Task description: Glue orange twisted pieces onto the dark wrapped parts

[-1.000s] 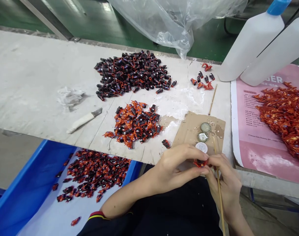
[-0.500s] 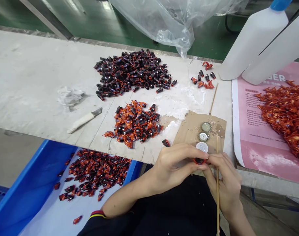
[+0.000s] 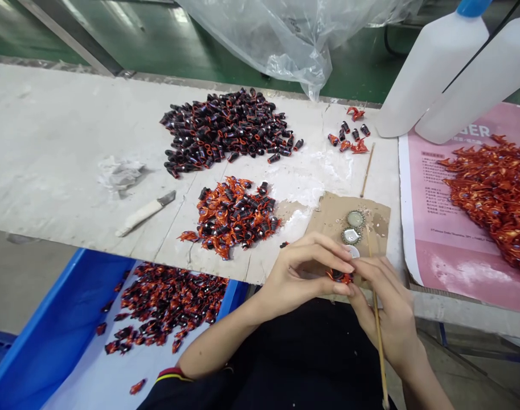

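A small orange-and-black plastic piece [image 3: 340, 276] sits between the fingertips of both hands, over the near edge of a cardboard sheet [image 3: 319, 228]. My left hand [image 3: 300, 270] is closed on it, thumb below and fingers above. My right hand [image 3: 390, 313] meets it from the right, fingertips together at the piece. A thin wooden stick [image 3: 380, 347] is tucked in the right hand and runs down toward my body. Just beyond the fingers lie two metal bottle caps [image 3: 356, 218] and a white disc [image 3: 352, 250], partly hidden by my hands.
Dark hollow pieces [image 3: 229, 128] form a large heap; orange-and-black pieces [image 3: 236, 216] lie nearer. A blue bin [image 3: 41, 324] holds more below the table edge. Orange parts [image 3: 494, 193] cover a pink sheet [image 3: 443, 250], beside white bottles [image 3: 434, 68]. A knife [image 3: 146, 213] lies left.
The piece has turned between my fingers, now showing more orange. Both hands have shifted slightly left, and the left fingers now cover more of the white disc.
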The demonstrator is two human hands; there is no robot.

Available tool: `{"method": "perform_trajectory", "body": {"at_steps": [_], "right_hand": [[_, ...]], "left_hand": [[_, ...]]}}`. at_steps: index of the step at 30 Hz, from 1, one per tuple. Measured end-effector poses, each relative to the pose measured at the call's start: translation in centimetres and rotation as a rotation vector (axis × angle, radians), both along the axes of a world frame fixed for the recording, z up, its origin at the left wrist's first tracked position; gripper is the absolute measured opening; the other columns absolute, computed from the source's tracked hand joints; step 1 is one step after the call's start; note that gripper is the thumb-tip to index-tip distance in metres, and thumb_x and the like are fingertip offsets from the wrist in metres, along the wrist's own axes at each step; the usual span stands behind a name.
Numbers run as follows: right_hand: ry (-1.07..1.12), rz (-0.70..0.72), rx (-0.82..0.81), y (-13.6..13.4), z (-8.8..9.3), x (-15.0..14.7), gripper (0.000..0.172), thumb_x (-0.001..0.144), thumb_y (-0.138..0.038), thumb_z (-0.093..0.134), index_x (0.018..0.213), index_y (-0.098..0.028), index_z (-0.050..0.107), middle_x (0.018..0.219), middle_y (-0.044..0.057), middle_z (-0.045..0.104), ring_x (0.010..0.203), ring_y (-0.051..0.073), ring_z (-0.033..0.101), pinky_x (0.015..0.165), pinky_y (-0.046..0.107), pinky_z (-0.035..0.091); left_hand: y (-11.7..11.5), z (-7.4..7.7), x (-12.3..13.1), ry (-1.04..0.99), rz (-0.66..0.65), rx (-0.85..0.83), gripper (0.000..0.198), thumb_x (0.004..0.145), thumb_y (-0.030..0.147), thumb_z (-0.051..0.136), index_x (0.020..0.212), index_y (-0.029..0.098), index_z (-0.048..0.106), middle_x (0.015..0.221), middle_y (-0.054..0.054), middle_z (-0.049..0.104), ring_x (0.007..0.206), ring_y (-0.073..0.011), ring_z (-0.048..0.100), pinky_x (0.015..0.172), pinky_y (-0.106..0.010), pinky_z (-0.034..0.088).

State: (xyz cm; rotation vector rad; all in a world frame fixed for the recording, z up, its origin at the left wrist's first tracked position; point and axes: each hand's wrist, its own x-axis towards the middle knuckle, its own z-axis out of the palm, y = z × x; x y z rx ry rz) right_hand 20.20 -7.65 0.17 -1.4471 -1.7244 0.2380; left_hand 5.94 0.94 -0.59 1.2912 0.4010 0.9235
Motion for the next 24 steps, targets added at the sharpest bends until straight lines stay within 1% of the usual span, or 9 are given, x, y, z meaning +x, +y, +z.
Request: {"method": "perform_trajectory", "body": {"at_steps": [3,6,8,11,16,20,22,24], "right_hand": [[0.025,0.056,-0.016,-0.1,0.2,0.0,0.013,0.094,-0.012,0.049,0.102,-0.020,0.054,0.084,0.001,0.063,0.075,0.013,0.057,0.066,0.025,0.048],[0.018,0.044,-0.004,-0.1,0.3,-0.1,0.012,0.094,-0.010,0.046,0.096,-0.021,0.053,0.077,-0.001,0.058,0.067,0.011,0.051,0.060,0.022,0.044],[0.009,0.024,0.000,-0.2,0.4,-0.3,0.013,0.094,-0.010,0.046,0.094,-0.020,0.053,0.075,-0.002,0.056,0.066,0.011,0.050,0.060,0.022,0.044],[0.006,0.000,0.000,-0.2,0.4,-0.4,0.013,0.094,-0.009,0.046,0.095,-0.020,0.052,0.076,-0.002,0.055,0.067,0.011,0.049,0.060,0.022,0.043],[0.009,-0.030,0.015,-0.1,0.0,-0.5,0.014,0.093,-0.009,0.047,0.099,-0.020,0.052,0.078,-0.001,0.054,0.068,0.012,0.048,0.060,0.024,0.042],[0.065,-0.023,0.014,-0.2,-0.5,-0.7,0.009,0.094,-0.013,0.047,0.093,-0.021,0.050,0.075,-0.002,0.052,0.068,0.012,0.047,0.061,0.024,0.042],[0.086,-0.019,0.001,-0.2,-0.6,-0.8,0.008,0.095,-0.013,0.047,0.094,-0.021,0.050,0.078,-0.001,0.054,0.071,0.012,0.050,0.063,0.024,0.043],[0.080,-0.016,-0.014,-0.2,-0.7,-0.7,0.010,0.095,-0.014,0.047,0.100,-0.021,0.052,0.082,0.000,0.058,0.075,0.013,0.054,0.067,0.025,0.045]], "left_hand": [[0.1,0.0,0.1,0.005,-0.021,-0.043,0.013,0.072,0.028,0.084,0.084,0.024,0.079,0.088,-0.004,0.064,0.096,-0.0155,0.067,0.091,-0.025,0.056],[0.2,0.0,0.2,-0.011,-0.072,-0.101,0.014,0.072,0.027,0.084,0.086,0.026,0.080,0.086,-0.003,0.059,0.097,-0.0154,0.065,0.089,-0.024,0.055],[0.0,0.0,0.3,-0.034,-0.087,-0.134,0.016,0.072,0.025,0.084,0.088,0.027,0.079,0.085,-0.002,0.058,0.096,-0.0139,0.065,0.087,-0.021,0.055],[-0.4,-0.1,0.6,-0.063,-0.069,-0.164,0.017,0.073,0.024,0.083,0.090,0.028,0.079,0.083,0.000,0.059,0.094,-0.0109,0.065,0.088,-0.018,0.052],[-0.8,-0.2,0.7,-0.061,0.017,-0.170,0.016,0.075,0.024,0.082,0.090,0.028,0.079,0.085,0.000,0.060,0.090,-0.0111,0.066,0.086,-0.019,0.053],[-0.6,-0.2,0.8,-0.048,-0.005,-0.183,0.017,0.073,0.028,0.084,0.089,0.027,0.079,0.084,0.000,0.061,0.088,-0.0112,0.066,0.084,-0.018,0.053],[-0.6,-0.2,0.8,-0.041,-0.015,-0.175,0.018,0.073,0.031,0.083,0.090,0.026,0.079,0.086,-0.001,0.064,0.088,-0.0120,0.067,0.082,-0.019,0.054],[-0.6,-0.2,0.7,-0.029,-0.014,-0.136,0.017,0.075,0.032,0.081,0.091,0.025,0.078,0.089,-0.002,0.068,0.089,-0.0132,0.068,0.083,-0.021,0.056]]}}
